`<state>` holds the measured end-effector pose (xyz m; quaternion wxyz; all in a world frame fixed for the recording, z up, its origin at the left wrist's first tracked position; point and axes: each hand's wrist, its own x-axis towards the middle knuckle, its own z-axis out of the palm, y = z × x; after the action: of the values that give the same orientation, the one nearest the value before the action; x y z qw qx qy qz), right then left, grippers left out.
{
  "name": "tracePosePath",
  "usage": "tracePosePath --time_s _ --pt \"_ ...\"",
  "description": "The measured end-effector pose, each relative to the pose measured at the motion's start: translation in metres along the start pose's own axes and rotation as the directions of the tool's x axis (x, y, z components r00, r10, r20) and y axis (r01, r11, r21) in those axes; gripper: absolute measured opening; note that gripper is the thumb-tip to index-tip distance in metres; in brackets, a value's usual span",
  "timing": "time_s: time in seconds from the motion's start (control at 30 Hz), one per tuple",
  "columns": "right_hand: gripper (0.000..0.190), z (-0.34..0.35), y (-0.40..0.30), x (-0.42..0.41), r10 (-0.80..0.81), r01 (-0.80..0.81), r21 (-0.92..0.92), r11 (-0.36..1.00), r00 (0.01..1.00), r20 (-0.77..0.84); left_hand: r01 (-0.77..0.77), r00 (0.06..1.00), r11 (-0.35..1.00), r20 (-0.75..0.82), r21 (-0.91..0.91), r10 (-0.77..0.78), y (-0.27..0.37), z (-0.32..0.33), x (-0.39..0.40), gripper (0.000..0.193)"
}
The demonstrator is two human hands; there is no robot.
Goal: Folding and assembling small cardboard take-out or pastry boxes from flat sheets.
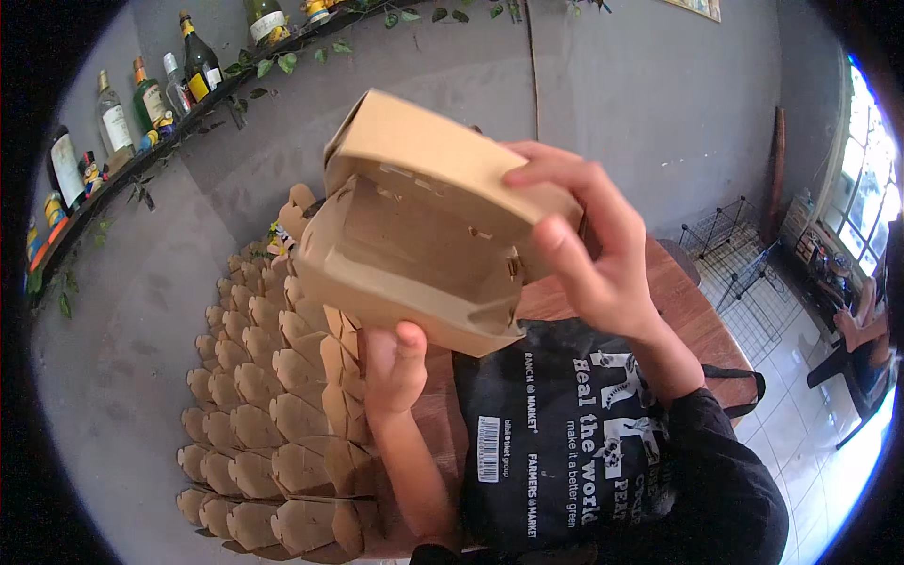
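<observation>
A brown kraft-cardboard food box (417,275) is held up above the table, tilted so that its hollow inside faces me. Its hinged lid is partly raised, and small tabs show through slots at the corners. My left hand (397,367) supports the lower tray from beneath, thumb against its outer wall; the other fingers are hidden. On the right, my right hand (600,247) grips the lid's edge between thumb and fingers. Just left of my left forearm stand several rows of nested brown cardboard boxes (247,409). Below both hands a black tote bag (508,438) with white print lies flat.
The reddish-brown wooden table (688,318) has a curved right edge. Small flowers (280,239) show behind the nested boxes. Bottles and figurines line a wall shelf (205,106). Black wire grid panels (741,268) stand on the tiled floor; a seated person (869,325) is partly visible at right.
</observation>
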<state>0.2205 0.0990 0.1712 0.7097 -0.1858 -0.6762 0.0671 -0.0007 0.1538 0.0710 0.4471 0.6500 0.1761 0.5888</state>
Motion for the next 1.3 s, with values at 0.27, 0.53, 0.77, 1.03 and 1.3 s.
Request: tracePosePath --time_s 0.27,0.53,0.77,1.03,1.3 --pt "0.034 0.010 -0.018 -0.007 -0.116 0.201 -0.268 0.942 0.946 0.303 -0.022 0.998 1.000 -0.053 -0.011 0.021 0.028 0.031 0.009 0.077" --pt "0.034 0.014 -0.015 -0.010 -0.161 0.236 -0.264 0.935 0.947 0.276 -0.042 0.992 0.997 -0.115 0.060 0.049 0.045 0.040 0.010 0.065" --pt "0.033 0.029 -0.016 -0.023 -0.161 0.284 -0.255 0.924 0.896 0.414 -0.004 0.951 0.995 -0.306 0.103 0.035 0.045 0.045 0.011 0.050" --pt "0.049 0.043 -0.015 -0.034 -0.180 0.330 -0.240 0.913 0.854 0.489 -0.007 0.990 1.000 -0.143 -0.023 0.004 0.037 0.040 0.009 0.082" --pt "0.071 0.026 -0.029 -0.017 -0.039 0.156 -0.164 0.974 0.829 0.557 0.086 0.992 0.985 -0.108 0.149 -0.070 0.037 0.021 0.005 0.100"
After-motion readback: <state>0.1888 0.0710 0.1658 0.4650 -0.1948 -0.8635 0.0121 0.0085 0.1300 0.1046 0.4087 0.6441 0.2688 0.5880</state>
